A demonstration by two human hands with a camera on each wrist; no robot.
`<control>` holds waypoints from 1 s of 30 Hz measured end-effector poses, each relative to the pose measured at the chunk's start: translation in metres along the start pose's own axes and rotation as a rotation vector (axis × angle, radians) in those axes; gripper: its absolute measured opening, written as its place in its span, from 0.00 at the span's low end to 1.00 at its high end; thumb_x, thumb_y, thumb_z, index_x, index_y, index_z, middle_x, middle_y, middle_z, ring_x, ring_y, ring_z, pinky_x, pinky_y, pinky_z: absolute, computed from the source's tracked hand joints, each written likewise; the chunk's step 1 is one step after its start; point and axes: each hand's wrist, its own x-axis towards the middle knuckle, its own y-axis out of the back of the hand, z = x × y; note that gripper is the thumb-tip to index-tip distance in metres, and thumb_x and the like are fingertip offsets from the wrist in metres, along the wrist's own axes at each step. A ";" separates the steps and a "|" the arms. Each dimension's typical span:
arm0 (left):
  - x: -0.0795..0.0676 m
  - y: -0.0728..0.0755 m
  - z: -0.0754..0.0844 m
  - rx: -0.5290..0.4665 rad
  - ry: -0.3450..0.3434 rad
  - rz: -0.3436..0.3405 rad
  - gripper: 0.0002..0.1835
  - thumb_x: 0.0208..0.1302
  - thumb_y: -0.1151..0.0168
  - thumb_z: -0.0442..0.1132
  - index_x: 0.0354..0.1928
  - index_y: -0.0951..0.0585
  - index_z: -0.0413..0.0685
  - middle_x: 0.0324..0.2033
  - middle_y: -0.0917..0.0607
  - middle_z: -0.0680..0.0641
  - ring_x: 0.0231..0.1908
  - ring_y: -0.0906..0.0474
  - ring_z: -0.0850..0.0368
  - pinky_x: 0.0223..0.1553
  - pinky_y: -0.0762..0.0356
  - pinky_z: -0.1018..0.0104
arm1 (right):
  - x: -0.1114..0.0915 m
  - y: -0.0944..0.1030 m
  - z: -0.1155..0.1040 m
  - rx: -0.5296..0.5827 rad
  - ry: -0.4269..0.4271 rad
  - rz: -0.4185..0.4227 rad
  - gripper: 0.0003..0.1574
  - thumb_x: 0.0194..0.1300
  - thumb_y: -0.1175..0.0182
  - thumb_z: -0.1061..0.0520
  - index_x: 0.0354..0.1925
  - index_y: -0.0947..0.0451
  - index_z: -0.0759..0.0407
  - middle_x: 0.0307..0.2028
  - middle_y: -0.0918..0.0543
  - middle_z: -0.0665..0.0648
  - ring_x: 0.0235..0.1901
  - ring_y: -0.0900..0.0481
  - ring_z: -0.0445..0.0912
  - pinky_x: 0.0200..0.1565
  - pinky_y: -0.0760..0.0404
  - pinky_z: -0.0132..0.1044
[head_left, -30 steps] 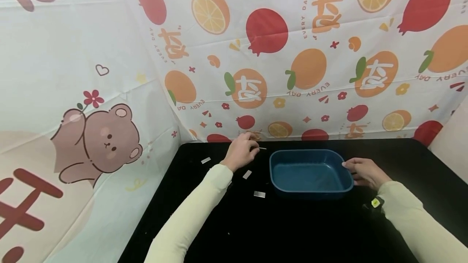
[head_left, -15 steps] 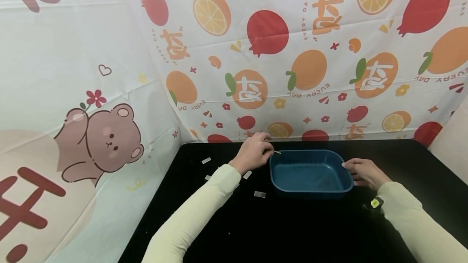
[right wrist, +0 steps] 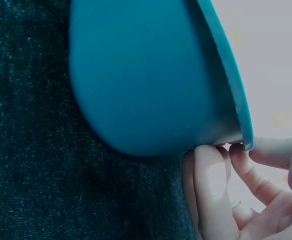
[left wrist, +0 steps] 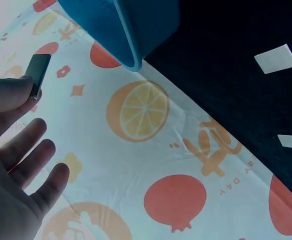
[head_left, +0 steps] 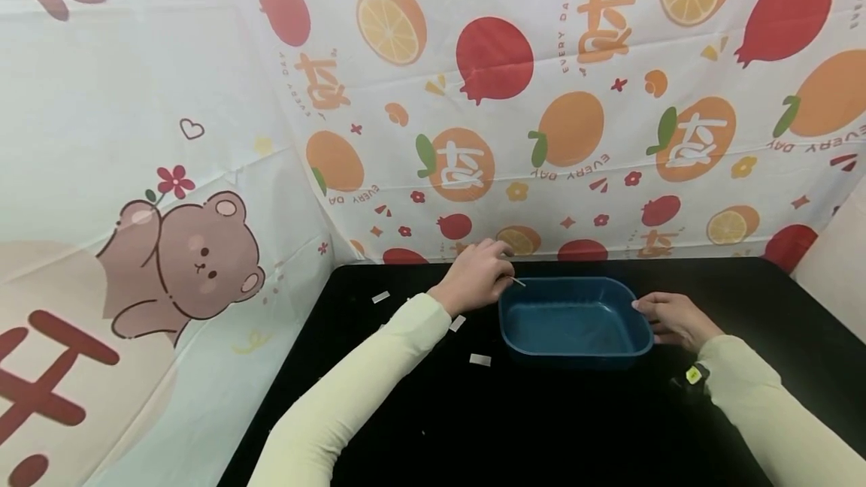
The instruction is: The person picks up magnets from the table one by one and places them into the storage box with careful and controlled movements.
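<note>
Between thumb and forefinger, my left hand (head_left: 476,276) pinches a small flat rectangular piece (left wrist: 39,72), dark and shiny in the left wrist view. Its other fingers are spread apart. In the head view this piece shows edge-on, over the back left corner of a blue rectangular plastic basin (head_left: 575,329). My right hand (head_left: 676,319) holds the basin at its right end, thumb at the rim and fingers against the outer wall, as the right wrist view shows. Nothing lies on the visible basin floor.
Several similar flat pieces lie on the black table left of the basin, among them a silvery piece (head_left: 480,360), a tilted piece (head_left: 458,323) and a farther piece (head_left: 381,297). A fruit-printed cloth (head_left: 406,96) hangs along the table's back edge.
My left hand has moved right with the pinched piece, from left of the basin to above its back left corner. The right hand and basin stay put.
</note>
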 end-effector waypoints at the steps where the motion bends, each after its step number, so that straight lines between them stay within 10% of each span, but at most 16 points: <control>1: 0.001 0.000 0.001 0.005 -0.005 -0.004 0.09 0.69 0.38 0.44 0.40 0.10 0.56 0.56 0.19 0.49 0.56 0.24 0.52 0.49 0.22 0.55 | 0.000 0.000 0.000 -0.002 0.001 0.004 0.29 0.74 0.47 0.44 0.57 0.27 0.68 0.41 0.15 0.58 0.34 0.15 0.44 0.38 0.14 0.39; 30: 0.028 -0.027 0.011 0.083 0.016 -0.152 0.09 0.70 0.39 0.45 0.43 0.11 0.59 0.57 0.19 0.50 0.57 0.26 0.54 0.52 0.22 0.56 | 0.001 0.000 -0.003 -0.036 -0.010 0.001 0.29 0.75 0.48 0.45 0.59 0.29 0.68 0.45 0.16 0.62 0.35 0.15 0.44 0.40 0.13 0.40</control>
